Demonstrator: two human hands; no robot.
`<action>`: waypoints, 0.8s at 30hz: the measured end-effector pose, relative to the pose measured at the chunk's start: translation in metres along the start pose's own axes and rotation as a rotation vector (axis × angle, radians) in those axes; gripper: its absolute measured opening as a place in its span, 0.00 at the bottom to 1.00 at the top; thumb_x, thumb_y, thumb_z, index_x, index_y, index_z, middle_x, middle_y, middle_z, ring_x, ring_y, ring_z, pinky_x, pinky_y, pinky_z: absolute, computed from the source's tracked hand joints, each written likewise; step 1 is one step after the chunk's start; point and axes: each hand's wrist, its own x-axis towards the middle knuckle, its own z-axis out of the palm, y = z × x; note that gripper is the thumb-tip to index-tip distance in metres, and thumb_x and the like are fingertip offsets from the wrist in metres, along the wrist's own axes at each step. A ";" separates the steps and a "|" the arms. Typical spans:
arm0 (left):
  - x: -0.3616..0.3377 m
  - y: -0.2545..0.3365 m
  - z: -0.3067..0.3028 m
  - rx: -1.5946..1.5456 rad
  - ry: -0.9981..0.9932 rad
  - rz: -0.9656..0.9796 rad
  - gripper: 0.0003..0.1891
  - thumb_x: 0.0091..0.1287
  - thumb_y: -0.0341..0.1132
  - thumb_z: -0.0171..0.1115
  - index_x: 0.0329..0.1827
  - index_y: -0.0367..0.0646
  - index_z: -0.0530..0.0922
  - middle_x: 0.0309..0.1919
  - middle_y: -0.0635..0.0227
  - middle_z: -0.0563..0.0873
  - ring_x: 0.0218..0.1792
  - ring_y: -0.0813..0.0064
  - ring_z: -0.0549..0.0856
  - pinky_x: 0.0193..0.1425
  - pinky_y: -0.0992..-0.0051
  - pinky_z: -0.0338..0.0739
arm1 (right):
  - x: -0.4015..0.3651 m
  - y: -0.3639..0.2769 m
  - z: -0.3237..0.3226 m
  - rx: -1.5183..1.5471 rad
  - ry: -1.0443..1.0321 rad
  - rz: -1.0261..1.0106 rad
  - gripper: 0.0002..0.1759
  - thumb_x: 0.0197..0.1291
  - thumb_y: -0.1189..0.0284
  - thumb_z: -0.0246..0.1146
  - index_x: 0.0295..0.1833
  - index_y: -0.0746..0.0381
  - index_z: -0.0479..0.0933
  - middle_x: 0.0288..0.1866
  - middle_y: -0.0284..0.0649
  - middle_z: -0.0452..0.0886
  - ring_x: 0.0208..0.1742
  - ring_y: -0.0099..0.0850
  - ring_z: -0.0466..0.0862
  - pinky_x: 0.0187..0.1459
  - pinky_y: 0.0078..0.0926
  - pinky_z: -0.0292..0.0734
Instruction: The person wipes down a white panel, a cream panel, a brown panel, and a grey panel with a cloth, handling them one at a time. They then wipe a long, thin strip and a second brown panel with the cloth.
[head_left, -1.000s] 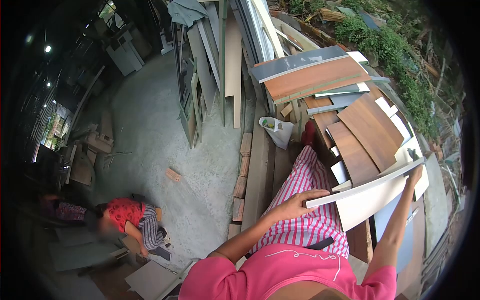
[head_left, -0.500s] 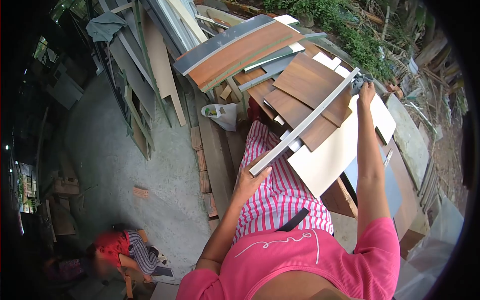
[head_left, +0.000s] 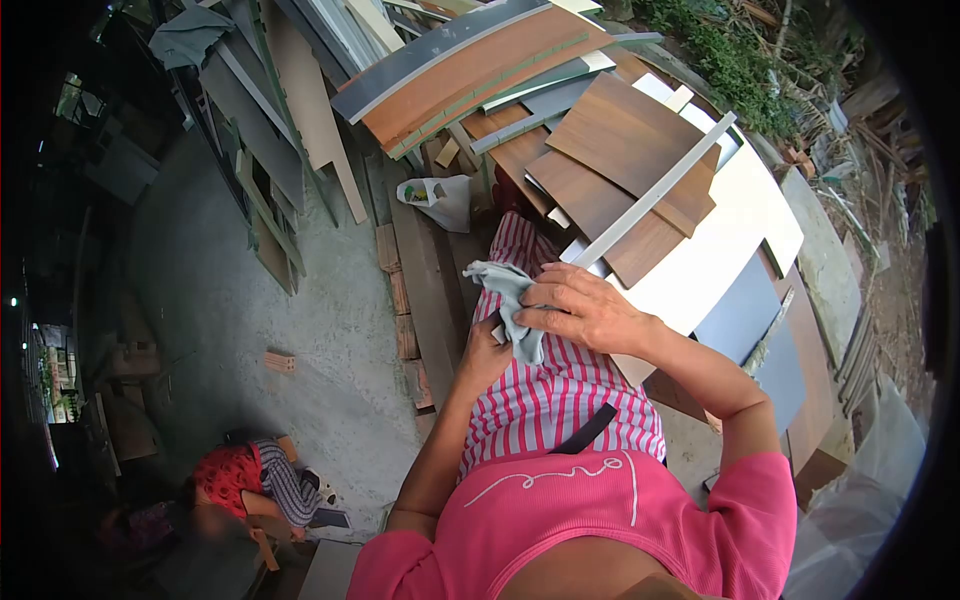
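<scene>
A long narrow pale strip [head_left: 655, 192] slants across the scene, its far end over the stacked boards. My left hand [head_left: 484, 356] is closed around its near end, close to my lap. In my right hand [head_left: 590, 312] is a crumpled grey cloth [head_left: 508, 288], pressed against the strip just beside my left hand. The cloth and my right hand hide the strip's near part. Below the strip lie brown wood-grain boards [head_left: 625, 135] and a large cream board [head_left: 765, 205].
A curved brown and grey panel [head_left: 470, 75] lies on the pile. A white plastic bag [head_left: 440, 203] stands by a ledge. Long boards [head_left: 255, 130] lean at the upper left. Another person [head_left: 235, 480] crouches at the lower left. A brick [head_left: 280, 361] lies on the concrete floor.
My right hand has come with the cloth from the strip's far end to its near end, beside my left hand. My left hand still holds the strip.
</scene>
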 end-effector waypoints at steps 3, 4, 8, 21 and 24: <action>0.007 0.016 0.003 -0.059 -0.015 -0.132 0.17 0.62 0.30 0.63 0.53 0.35 0.76 0.44 0.59 0.84 0.45 0.77 0.82 0.47 0.76 0.77 | -0.019 0.018 -0.013 -0.063 0.022 0.116 0.22 0.46 0.79 0.64 0.51 0.57 0.76 0.52 0.36 0.75 0.54 0.35 0.77 0.62 0.43 0.70; 0.008 0.025 0.003 -0.083 -0.028 -0.142 0.18 0.63 0.30 0.62 0.55 0.36 0.75 0.47 0.59 0.83 0.47 0.78 0.81 0.50 0.77 0.76 | -0.026 0.025 -0.019 -0.055 0.032 0.157 0.22 0.46 0.81 0.64 0.50 0.57 0.76 0.53 0.37 0.76 0.55 0.34 0.77 0.64 0.45 0.68; 0.009 0.027 0.002 -0.109 -0.043 -0.110 0.21 0.64 0.30 0.62 0.60 0.37 0.73 0.53 0.61 0.81 0.51 0.79 0.80 0.55 0.79 0.73 | -0.048 0.057 -0.046 -0.177 0.088 0.256 0.22 0.45 0.83 0.63 0.49 0.57 0.75 0.51 0.35 0.76 0.54 0.34 0.77 0.65 0.41 0.68; 0.008 0.026 0.004 -0.114 -0.035 -0.089 0.21 0.63 0.30 0.62 0.60 0.39 0.73 0.54 0.60 0.81 0.54 0.77 0.79 0.58 0.78 0.72 | -0.109 0.144 -0.101 -0.529 0.287 0.578 0.21 0.51 0.85 0.60 0.52 0.56 0.75 0.56 0.35 0.77 0.64 0.36 0.72 0.67 0.40 0.63; 0.008 0.026 0.005 -0.119 -0.038 -0.116 0.21 0.64 0.30 0.62 0.61 0.39 0.73 0.55 0.61 0.80 0.54 0.77 0.79 0.58 0.77 0.72 | -0.123 0.169 -0.112 -0.601 0.355 0.661 0.18 0.57 0.82 0.57 0.52 0.56 0.75 0.57 0.35 0.77 0.62 0.36 0.73 0.67 0.39 0.63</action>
